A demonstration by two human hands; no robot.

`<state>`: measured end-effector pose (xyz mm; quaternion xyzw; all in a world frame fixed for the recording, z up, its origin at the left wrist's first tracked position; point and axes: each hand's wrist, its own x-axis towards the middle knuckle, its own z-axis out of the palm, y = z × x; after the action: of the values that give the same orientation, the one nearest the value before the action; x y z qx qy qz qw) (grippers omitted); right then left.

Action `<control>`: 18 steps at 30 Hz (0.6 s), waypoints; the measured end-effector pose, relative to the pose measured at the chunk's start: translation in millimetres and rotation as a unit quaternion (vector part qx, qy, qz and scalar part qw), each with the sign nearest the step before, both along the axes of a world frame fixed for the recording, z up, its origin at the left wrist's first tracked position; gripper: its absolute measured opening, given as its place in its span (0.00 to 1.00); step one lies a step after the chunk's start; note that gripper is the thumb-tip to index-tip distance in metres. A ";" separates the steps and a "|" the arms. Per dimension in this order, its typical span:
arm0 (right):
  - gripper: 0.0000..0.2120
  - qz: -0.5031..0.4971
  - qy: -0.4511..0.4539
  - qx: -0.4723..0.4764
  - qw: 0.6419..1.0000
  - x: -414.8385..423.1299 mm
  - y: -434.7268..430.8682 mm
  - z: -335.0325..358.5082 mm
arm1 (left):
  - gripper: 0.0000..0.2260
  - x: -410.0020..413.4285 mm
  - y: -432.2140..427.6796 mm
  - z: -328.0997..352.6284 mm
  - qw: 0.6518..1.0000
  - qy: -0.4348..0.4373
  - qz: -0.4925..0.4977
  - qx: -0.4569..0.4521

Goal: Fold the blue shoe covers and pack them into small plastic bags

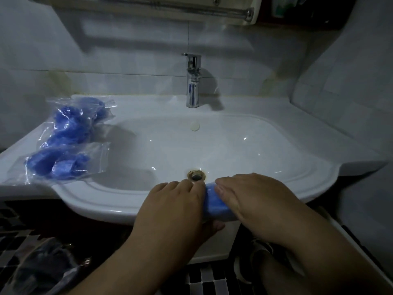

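Observation:
A folded blue shoe cover (214,204) lies on the front rim of the white sink (102,201). My left hand (176,207) grips its left end, thumb underneath. My right hand (255,201) lies flat over its right part, pressing it down. Most of the cover is hidden under both hands. Two clear plastic bags with blue shoe covers inside rest on the sink's left ledge: one near the front (61,162), one further back (78,118).
A chrome faucet (193,81) stands at the back of the basin, with the drain (196,176) just beyond my fingers. A dark bag-like heap (42,271) lies on the tiled floor at lower left. Tiled walls close in behind and right.

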<state>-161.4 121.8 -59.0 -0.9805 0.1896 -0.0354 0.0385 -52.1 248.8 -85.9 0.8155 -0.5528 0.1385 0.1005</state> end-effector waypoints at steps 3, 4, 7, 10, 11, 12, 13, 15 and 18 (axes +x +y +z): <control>0.20 -0.004 -0.018 0.020 1.000 0.3 -2.1 -2.6 | 0.28 1.1 1.4 -0.4 1.000 0.008 0.004 -0.024; 0.22 -0.004 -0.022 0.055 0.998 -2.2 -2.6 -0.1 | 0.30 1.3 2.0 -0.9 0.999 0.019 0.004 -0.042; 0.37 0.017 -0.042 0.138 0.989 -15.9 -6.9 9.1 | 0.35 3.5 5.2 3.7 0.992 0.095 0.002 -0.078; 0.42 0.050 -0.082 0.107 0.990 -31.6 -15.8 9.8 | 0.30 6.3 11.2 10.3 0.978 0.176 -0.021 -0.107; 0.38 0.053 -0.118 0.117 0.985 -35.2 -20.0 8.0 | 0.27 7.9 12.9 11.7 0.973 0.192 -0.030 -0.123; 0.34 0.053 -0.155 0.139 0.977 -38.2 -23.1 6.8 | 0.23 9.4 14.1 12.4 0.969 0.202 -0.035 -0.135; 0.29 0.051 -0.189 0.156 0.968 -40.2 -25.3 5.4 | 0.18 10.9 14.7 12.2 0.966 0.208 -0.039 -0.147; 0.23 0.046 -0.233 0.159 0.958 -41.0 -27.5 1.9 | 0.09 12.6 14.6 12.5 0.962 0.212 -0.046 -0.163; 0.17 0.046 -0.248 0.127 0.959 -37.0 -27.1 -1.9 | 0.03 15.1 14.9 17.0 0.970 0.164 -0.076 -0.160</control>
<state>-198.4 94.6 -60.9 -0.9357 0.1321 -0.2512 0.2096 -37.0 263.7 -68.9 0.7559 -0.5601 0.0814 0.3291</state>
